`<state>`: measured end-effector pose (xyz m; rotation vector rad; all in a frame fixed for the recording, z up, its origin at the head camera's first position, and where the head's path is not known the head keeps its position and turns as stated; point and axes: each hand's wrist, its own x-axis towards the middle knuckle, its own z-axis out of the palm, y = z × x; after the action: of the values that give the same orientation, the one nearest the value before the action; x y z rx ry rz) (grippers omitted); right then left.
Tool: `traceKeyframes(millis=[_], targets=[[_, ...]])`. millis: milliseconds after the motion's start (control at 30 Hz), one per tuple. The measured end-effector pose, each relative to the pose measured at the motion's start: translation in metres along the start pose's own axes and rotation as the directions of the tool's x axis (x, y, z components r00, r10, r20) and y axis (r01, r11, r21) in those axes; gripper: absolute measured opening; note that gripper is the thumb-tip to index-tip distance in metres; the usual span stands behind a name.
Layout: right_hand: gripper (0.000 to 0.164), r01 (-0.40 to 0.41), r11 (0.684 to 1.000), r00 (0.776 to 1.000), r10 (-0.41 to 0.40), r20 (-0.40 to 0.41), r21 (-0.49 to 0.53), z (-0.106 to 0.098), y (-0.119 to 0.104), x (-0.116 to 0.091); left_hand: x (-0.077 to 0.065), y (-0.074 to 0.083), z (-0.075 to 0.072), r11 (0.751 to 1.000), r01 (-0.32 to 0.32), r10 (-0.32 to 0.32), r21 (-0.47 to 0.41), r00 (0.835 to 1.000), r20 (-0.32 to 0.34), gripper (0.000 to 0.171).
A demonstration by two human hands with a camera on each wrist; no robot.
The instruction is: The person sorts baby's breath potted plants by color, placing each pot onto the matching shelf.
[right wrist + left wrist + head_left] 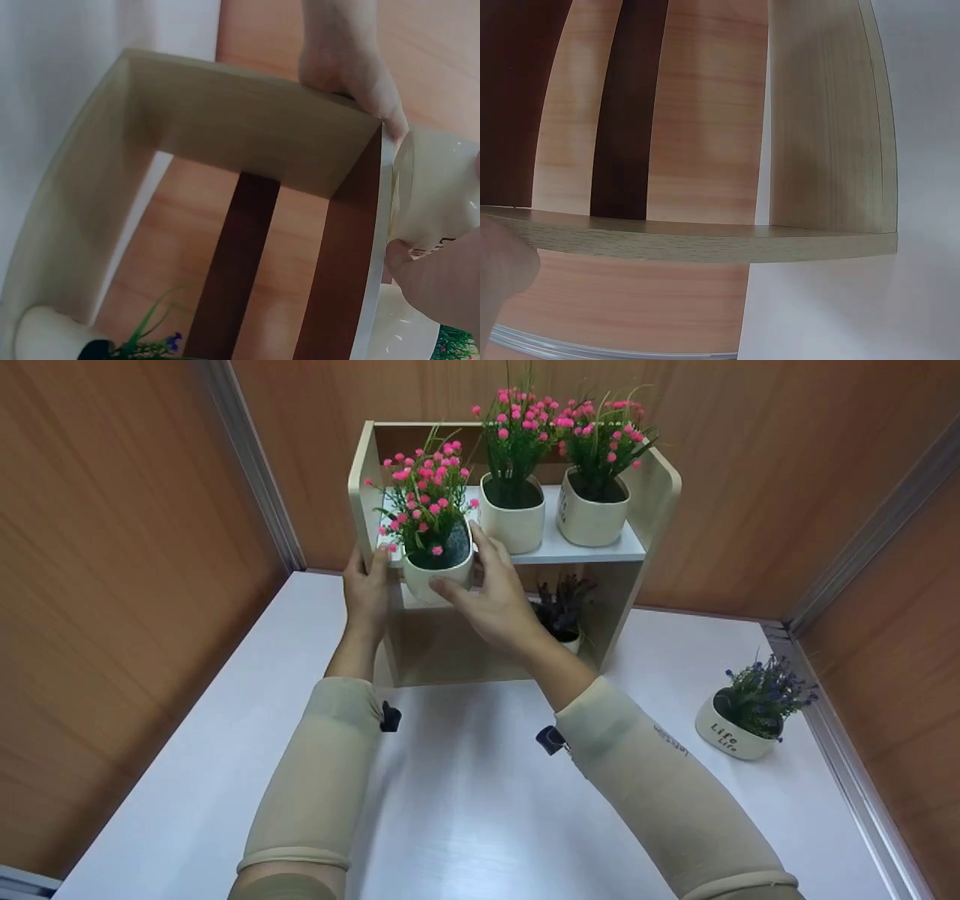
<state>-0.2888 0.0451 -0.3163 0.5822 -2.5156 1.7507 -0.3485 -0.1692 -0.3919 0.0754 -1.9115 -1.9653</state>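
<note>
My right hand point(496, 604) grips a white pot point(431, 581) of pink artificial flowers point(427, 484), thumb on its front and fingers at its right side. The pot overlaps the upper board's front edge at the left end of a small wooden shelf point(626, 607). In the right wrist view this pot point(439, 184) stands close against the board's edge. My left hand point(366, 604) holds the shelf's left side panel point(705, 244), its far fingers partly hidden behind the panel. Two more white pots with pink flowers, a middle one point(514, 529) and a right one point(592, 521), stand on the upper board.
In the lower compartment, a dark purple plant point(561, 607) in a white pot is partly hidden by my right arm. Another white pot point(731, 731), with purple flowers and lettering, stands on the white table point(457, 810) at right. Wooden walls point(135, 547) enclose the table.
</note>
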Motion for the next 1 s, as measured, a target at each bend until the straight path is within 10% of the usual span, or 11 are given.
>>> traceKeyframes(millis=[1000], targets=[[0.093,-0.075,0.948,0.993,0.042,-0.111,-0.309,0.018,-0.013,0.055,0.000,0.000,-0.002,0.998,-0.021,0.019,0.056,1.000,0.024,0.067]])
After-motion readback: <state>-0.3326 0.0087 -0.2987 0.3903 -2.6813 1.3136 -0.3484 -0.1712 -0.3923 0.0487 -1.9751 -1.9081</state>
